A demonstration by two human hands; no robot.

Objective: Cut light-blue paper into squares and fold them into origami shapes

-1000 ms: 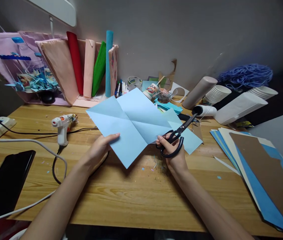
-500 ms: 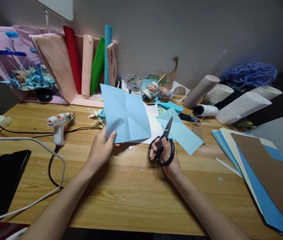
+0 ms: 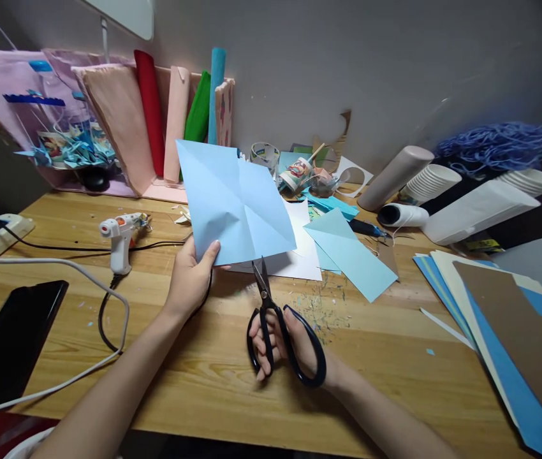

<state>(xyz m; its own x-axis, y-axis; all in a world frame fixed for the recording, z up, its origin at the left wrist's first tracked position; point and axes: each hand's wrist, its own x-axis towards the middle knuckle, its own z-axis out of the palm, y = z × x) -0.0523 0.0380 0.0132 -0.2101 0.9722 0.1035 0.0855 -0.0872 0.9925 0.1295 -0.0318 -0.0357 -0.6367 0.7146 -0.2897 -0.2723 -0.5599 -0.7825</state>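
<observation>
A creased light blue sheet of paper (image 3: 237, 204) is raised above the wooden table, pinched at its lower left corner by my left hand (image 3: 192, 277). The thumb lies on the front of the sheet and the other fingers are mostly behind it. In my right hand (image 3: 283, 338) is a pair of black-handled scissors (image 3: 265, 296), the fingers through both handles. The blades point up and stand slightly apart, their tips at the lower edge of the paper. Whether the tips touch it I cannot tell. Behind lie a white sheet (image 3: 307, 252) and pale turquoise paper (image 3: 352, 255).
A glue gun (image 3: 120, 239) with its black cord stands at left, near a black phone-like slab (image 3: 13, 338) and a looping white cable (image 3: 122, 306). Stacked coloured sheets (image 3: 505, 331) lie at right. Paper cups (image 3: 431, 185) and blue yarn (image 3: 495, 150) are at the back right.
The scissors have swung left and down to the paper's lower edge, and their blades have opened. The blue sheet has shifted slightly left and up in my left hand. The view has turned a little.
</observation>
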